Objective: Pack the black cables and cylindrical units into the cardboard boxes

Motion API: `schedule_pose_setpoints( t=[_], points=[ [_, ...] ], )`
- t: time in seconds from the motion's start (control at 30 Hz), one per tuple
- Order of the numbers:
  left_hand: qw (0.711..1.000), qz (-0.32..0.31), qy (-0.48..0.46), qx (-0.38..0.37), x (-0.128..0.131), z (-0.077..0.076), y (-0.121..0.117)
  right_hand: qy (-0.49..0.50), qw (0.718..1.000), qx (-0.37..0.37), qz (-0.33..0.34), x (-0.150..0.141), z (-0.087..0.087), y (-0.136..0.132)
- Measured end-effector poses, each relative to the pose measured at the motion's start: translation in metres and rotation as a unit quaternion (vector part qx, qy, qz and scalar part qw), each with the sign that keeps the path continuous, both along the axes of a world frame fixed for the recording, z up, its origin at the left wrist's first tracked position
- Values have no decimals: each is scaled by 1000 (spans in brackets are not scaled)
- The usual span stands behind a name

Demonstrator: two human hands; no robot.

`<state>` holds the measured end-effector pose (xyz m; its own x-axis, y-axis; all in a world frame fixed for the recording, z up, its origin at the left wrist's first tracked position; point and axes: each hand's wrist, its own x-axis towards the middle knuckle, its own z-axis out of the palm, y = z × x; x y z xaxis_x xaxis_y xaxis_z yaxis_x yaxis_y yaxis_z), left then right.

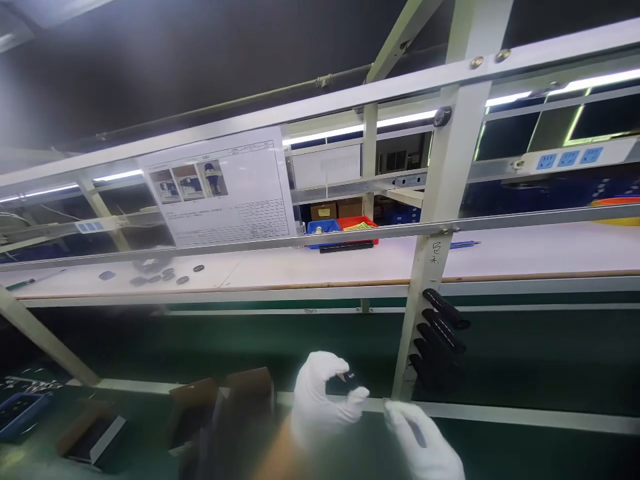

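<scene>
My left hand [323, 400], in a white glove, pinches a small dark part [349, 377] between thumb and forefinger. My right hand [425, 443], gloved too, sits just beside it, fingers pointing at the white post [440, 220], holding nothing I can make out. Black strips [443, 330] hang on the post. Cardboard boxes [223, 407] lie near my left hand, blurred.

This was a factory assembly line. A green conveyor belt [300, 340] ran between long white workbenches [525, 253] framed in pale metal rails [350, 93]. A printed work-instruction sheet with photos [220, 187] hung from the frame, beside fluorescent tube lights [400, 121], blue power sockets [570, 159] and red and blue plastic parts bins [345, 227].
</scene>
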<state>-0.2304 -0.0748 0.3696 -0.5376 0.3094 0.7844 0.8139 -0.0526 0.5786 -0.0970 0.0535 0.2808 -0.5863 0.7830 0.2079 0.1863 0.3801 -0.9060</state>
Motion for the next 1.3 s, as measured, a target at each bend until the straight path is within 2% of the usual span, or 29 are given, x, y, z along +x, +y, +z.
schedule_pose_setpoints(
  t=[0.1, 0.17, 0.2, 0.27, 0.33, 0.43, 0.6, 0.8, 0.93, 1.13, 1.3],
  points=[
    [991, -70, -107, -39, 1, -7, -15, 36, 987, 89, 127, -6, 65, -20],
    [982, -107, -142, -63, 0, -10, -27, 33, 977, 133, 165, -10, 101, -34],
    [979, -122, -147, -73, -1, -10, -32, 27, 974, 148, 172, -12, 114, -41],
    [976, -132, -151, -88, 0, -8, -44, 20, 970, 161, 181, -14, 128, -54],
    [980, -98, -151, -79, 3, -4, -54, 39, 966, 153, 205, -16, 131, -62],
    [992, -12, -127, -20, 9, 3, -68, 104, 958, 101, 246, -19, 128, -68],
    [995, -56, -77, -13, 8, 9, -88, 166, 946, 10, 279, -26, 128, -77],
    [997, -48, -56, -10, 4, 12, -98, 187, 926, 37, 325, -41, 126, -77],
    [998, -34, -50, 5, 2, 15, -100, 187, 919, 28, 346, -48, 122, -80],
    [997, -19, -74, 9, 3, 14, -104, 141, 938, -36, 314, -50, 119, -93],
    [995, 3, -92, 30, 5, 10, -105, 104, 943, -29, 314, -59, 115, -90]
  ],
)
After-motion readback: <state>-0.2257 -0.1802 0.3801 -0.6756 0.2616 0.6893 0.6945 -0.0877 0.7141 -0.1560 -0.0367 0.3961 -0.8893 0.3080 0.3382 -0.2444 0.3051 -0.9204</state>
